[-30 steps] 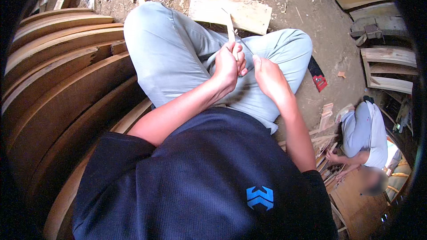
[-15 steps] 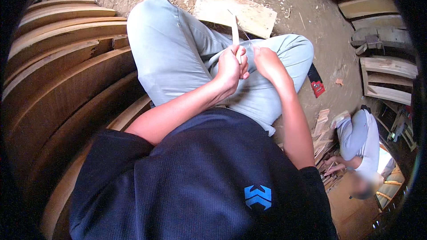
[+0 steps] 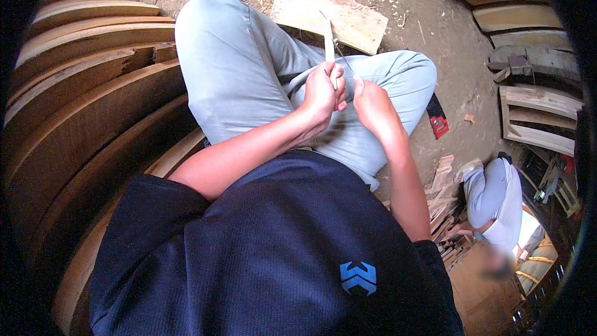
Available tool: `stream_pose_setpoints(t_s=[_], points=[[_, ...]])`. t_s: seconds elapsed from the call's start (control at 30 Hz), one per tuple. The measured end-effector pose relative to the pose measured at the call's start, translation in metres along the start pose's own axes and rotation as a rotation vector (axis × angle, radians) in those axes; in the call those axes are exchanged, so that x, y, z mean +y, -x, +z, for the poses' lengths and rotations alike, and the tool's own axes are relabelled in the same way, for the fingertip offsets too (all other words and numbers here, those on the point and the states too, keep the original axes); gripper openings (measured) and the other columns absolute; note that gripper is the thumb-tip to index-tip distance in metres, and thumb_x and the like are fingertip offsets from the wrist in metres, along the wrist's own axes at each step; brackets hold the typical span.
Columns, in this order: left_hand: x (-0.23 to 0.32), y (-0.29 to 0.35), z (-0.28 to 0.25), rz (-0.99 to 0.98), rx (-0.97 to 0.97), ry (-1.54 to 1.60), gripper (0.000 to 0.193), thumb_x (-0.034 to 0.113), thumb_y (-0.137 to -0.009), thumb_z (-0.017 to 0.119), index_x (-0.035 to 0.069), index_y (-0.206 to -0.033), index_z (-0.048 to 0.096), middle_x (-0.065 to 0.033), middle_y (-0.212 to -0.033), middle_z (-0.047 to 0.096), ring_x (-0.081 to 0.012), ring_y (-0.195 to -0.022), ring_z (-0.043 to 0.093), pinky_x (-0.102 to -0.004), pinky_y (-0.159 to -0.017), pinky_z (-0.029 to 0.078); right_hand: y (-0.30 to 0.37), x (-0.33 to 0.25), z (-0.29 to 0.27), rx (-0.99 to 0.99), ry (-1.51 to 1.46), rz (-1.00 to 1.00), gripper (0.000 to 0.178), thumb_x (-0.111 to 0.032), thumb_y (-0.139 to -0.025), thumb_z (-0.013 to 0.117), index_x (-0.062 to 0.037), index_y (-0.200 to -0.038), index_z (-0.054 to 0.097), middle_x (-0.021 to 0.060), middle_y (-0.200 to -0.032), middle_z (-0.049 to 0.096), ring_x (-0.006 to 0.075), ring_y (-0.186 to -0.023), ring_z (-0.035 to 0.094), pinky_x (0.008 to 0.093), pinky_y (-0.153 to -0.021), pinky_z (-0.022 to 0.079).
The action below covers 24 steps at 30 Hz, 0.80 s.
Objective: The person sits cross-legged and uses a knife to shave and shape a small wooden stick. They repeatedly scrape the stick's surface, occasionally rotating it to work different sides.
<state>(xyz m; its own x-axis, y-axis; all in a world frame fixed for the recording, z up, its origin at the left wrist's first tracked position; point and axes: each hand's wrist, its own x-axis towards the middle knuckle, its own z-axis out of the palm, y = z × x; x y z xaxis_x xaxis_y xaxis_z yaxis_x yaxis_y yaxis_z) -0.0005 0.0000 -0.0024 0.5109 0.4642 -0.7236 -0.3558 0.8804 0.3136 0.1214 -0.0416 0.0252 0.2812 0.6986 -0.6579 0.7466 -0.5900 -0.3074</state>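
Note:
I sit with legs folded, both hands above my lap. My left hand (image 3: 323,92) is closed round the lower part of a pale wooden stick (image 3: 329,43), which points away from me and narrows to a thin dark tip. My right hand (image 3: 374,104) is closed, thumb on top, on a thin dark metal tool (image 3: 345,62). This slim tool, perhaps a narrow blade, slants from the fist toward the stick's side; its handle is hidden in the fingers. Beyond them a flat wooden board (image 3: 329,15) lies on the ground.
Curved planks (image 3: 81,93) are stacked close on my left. A saw with a red-and-black handle (image 3: 439,126) lies by my right knee. Wood strips (image 3: 441,174) lie at the right, near another person (image 3: 494,196). A slatted wooden frame (image 3: 538,118) stands at far right.
My right hand has drawn back slightly toward my body, showing more of the thin tool. My left hand and the stick have barely moved. The view has shifted a little.

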Motion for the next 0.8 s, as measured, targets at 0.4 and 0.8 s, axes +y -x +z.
stream_pose_setpoints(t_s=[0.4, 0.8], points=[[-0.003, 0.000, 0.001, -0.001, 0.014, -0.006, 0.031, 0.030, -0.100, 0.024, 0.015, -0.077, 0.039, 0.0039, -0.046, 0.026, -0.0115, -0.037, 0.024, -0.0291, -0.037, 0.026, -0.057, 0.004, 0.017, 0.038, 0.040, 0.095, 0.055, -0.036, -0.099, 0.030, 0.0057, -0.092, 0.065, 0.0320, -0.096, 0.062, 0.0459, -0.097, 0.059, 0.0518, -0.088, 0.046], [-0.002, 0.000, 0.001, 0.010, 0.011, -0.027, 0.029, 0.028, -0.099, 0.027, 0.014, -0.076, 0.039, 0.0031, -0.047, 0.028, -0.0114, -0.037, 0.024, -0.0292, -0.036, 0.026, -0.004, 0.001, -0.007, -0.032, -0.004, -0.028, 0.052, -0.031, -0.099, 0.030, 0.0087, -0.090, 0.063, 0.0347, -0.092, 0.060, 0.0478, -0.095, 0.058, 0.0520, -0.086, 0.044]])
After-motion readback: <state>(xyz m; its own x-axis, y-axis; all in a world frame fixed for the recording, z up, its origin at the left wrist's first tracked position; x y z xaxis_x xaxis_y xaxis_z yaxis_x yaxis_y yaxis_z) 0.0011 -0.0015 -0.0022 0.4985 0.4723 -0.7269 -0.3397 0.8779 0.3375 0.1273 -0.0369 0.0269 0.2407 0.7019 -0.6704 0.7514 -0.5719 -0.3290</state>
